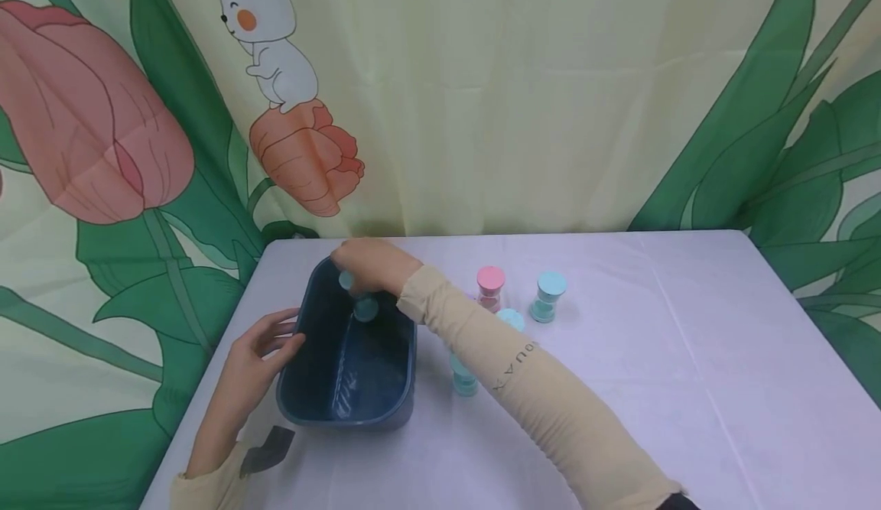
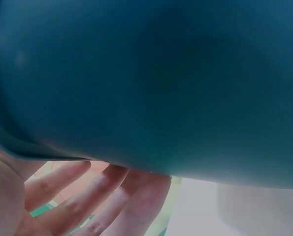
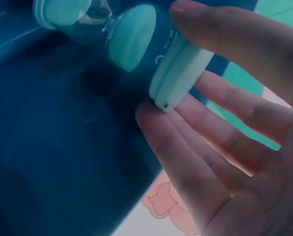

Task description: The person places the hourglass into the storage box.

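A dark blue bin [image 1: 344, 410] stands on the left part of the table, its opening facing up. Over its far end my right hand [image 1: 375, 265] reaches in and pinches a small sand timer [image 1: 365, 310] by one teal cap. In the right wrist view this sand timer [image 3: 132, 38] lies slanted, with teal sand in the bulb nearer my fingers and a second teal cap at its other end. My left hand [image 1: 258, 361] rests against the bin's left side, fingers extended along the outer wall; the wall [image 2: 151, 88] fills most of the left wrist view.
Right of the bin stand a pink-capped sand timer [image 1: 490, 284], a teal one [image 1: 549, 296], and two more teal ones [image 1: 465, 381] partly hidden by my right sleeve [image 1: 523, 372]. White cloth covers the table [image 1: 688, 418]. A printed curtain [image 1: 516, 112] hangs behind its far edge.
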`<state>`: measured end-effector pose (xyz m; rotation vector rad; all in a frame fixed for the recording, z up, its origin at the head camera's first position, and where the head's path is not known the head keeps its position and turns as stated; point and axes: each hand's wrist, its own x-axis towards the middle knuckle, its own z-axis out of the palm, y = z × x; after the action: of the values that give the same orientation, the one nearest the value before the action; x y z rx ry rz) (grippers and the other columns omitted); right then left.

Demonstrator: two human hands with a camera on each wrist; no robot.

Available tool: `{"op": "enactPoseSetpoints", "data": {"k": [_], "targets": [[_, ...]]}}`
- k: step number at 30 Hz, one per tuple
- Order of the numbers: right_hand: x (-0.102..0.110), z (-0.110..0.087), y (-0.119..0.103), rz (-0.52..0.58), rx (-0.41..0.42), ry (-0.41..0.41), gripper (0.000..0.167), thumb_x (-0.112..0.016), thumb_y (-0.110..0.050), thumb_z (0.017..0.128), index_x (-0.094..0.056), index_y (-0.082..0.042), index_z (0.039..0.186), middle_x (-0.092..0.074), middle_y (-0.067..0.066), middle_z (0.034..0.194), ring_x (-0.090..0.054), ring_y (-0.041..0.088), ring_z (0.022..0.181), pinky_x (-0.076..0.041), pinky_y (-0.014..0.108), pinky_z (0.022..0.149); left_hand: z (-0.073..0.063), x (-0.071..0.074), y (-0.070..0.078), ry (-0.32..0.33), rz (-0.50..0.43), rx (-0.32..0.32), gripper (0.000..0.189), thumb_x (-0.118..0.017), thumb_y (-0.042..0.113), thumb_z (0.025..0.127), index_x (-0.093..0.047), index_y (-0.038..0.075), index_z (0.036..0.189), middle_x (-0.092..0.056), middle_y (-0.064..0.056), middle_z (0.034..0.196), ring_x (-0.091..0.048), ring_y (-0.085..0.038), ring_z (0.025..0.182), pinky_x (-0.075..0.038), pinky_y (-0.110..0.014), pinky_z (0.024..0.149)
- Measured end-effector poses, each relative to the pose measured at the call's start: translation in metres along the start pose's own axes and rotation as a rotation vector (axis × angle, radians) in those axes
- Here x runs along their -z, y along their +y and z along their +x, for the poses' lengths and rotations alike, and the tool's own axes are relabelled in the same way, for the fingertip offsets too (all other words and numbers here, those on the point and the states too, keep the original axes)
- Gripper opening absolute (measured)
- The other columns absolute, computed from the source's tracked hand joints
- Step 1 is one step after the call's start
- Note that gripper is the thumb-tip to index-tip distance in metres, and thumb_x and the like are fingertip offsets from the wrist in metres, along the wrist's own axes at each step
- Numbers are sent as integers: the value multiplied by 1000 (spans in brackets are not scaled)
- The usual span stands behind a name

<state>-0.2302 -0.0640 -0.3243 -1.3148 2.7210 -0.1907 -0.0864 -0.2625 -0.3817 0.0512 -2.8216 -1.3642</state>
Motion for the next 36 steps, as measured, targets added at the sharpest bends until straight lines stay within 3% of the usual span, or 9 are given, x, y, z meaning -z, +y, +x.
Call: {"op": "enactPoseSetpoints", "data": {"k": [24,36], "targets": [[-17,4,-7,14,-42,-67,32,-79,-25,87,-69,-10,114,-68,0,98,-58,13,83,-52,22,76,-1,-2,-1,14,4,2,52,-61,34,99,-49,10,144,-56,-21,139,-58,-39,123,-54,-48,95],[-10,7,-5,-5,-41,-63,39,-64,-47,95,-69,-11,110,-68,1,97,-62,13,86,-54,24,82,-1,-1,1,-1,-7,4,53,-59,35,100,-47,11,145,-55,-20,140,-57,-38,125,-53,-49,96]]}}
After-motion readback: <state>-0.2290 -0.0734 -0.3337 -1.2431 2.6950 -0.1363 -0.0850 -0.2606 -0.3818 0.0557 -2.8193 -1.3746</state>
